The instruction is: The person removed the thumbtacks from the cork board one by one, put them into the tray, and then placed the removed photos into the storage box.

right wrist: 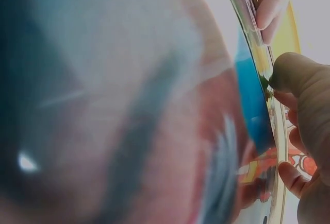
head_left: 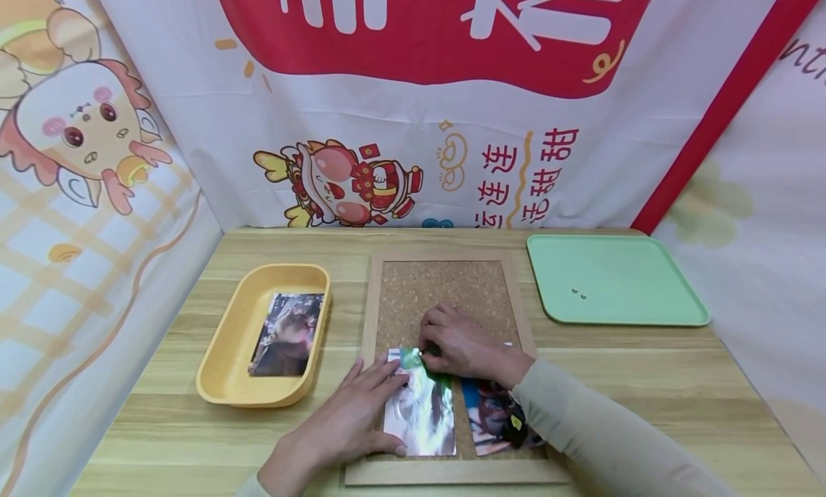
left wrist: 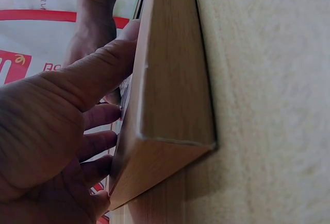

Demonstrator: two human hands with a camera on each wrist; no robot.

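Observation:
A framed corkboard (head_left: pixel 445 289) lies flat on the table, with two glossy photos on its lower half. My left hand (head_left: pixel 348 422) rests spread over the left edge of the shiny left photo (head_left: pixel 422 414), fingers straight, thumb near its bottom corner. In the left wrist view the left thumb lies against the wooden frame (left wrist: pixel 170 69). At that photo's top edge my right hand (head_left: pixel 461 343) pinches a small thumbtack (right wrist: pixel 265 83), mostly hidden by the thumb and fingers. The right photo (head_left: pixel 493 418) is partly covered by my right wrist and sleeve.
A yellow tray (head_left: pixel 222 350) with another photo (head_left: pixel 290 335) in it stands left of the board. To the right at the back is a green tray (head_left: pixel 632 282) holding two small silver tacks (head_left: pixel 578 293). A printed cloth (head_left: pixel 400 102) hangs behind the table.

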